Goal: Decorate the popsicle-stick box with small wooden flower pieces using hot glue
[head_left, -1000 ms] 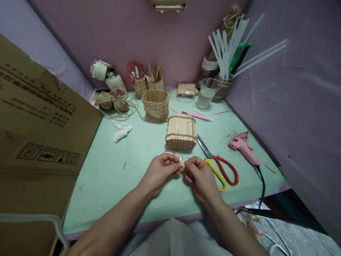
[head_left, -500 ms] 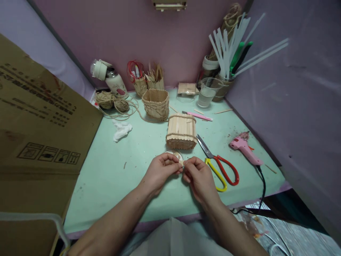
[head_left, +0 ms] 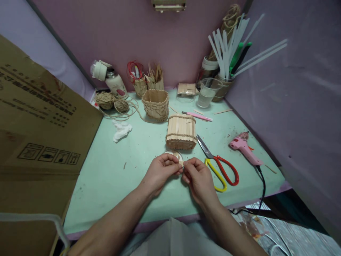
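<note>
Mint-green tabletop point(head_left: 109, 177) below, left hand point(head_left: 159, 174) and right hand point(head_left: 201, 179) pinch a small, pale, loose chip point(head_left: 181, 163) near a seemingly near-complete, rope-banded wooden-slat box point(head_left: 181, 127).

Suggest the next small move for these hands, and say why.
I'd probably ease the grip of the right hand off the small pale piece while the left hand holds it. The two hands meet at that piece, and the scissors and pink glue gun lie to the right, so a free right hand could likely reach either.
</note>
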`<state>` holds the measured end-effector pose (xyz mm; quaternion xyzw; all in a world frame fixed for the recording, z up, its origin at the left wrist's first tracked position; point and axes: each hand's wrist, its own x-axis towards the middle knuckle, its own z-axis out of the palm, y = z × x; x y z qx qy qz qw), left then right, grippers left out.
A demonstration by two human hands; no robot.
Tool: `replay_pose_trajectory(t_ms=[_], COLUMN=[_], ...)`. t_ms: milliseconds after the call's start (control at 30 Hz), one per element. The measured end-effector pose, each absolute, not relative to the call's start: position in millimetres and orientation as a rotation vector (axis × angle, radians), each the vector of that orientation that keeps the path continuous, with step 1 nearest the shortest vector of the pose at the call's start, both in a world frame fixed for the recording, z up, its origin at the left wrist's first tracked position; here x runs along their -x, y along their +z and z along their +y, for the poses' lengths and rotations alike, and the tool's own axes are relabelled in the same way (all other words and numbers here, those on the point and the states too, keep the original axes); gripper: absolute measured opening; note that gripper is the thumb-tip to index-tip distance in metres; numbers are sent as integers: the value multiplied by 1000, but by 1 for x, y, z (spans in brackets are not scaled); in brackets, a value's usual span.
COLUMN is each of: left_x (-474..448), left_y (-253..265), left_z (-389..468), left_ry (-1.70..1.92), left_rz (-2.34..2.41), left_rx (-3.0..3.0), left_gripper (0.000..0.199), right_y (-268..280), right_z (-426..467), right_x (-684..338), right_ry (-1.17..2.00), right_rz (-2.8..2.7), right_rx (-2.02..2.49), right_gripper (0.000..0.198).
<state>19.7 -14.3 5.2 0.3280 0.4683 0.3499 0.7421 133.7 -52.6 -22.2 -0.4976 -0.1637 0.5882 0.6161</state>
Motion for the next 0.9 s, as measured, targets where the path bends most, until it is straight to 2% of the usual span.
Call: replay_pose_trajectory(t_ms=[267, 567, 900], left_x=[-21, -18, -20], left_y=[2, 0, 0], left_z=[-17, -17, -18], left_ry=[845, 866, 850], left_rz=[1041, 1077, 1088], left_rx=[-815, -832, -872], left_gripper=[23, 30, 28], right_y=[-23, -21, -26], right_z=[-54, -54, -59], right_x=[-130, -140, -143], right_ry=[1331, 1331, 1267], right_rz=[-382, -384, -616], right_rx=[1113, 1073, 1198], right_gripper=[26, 21, 23])
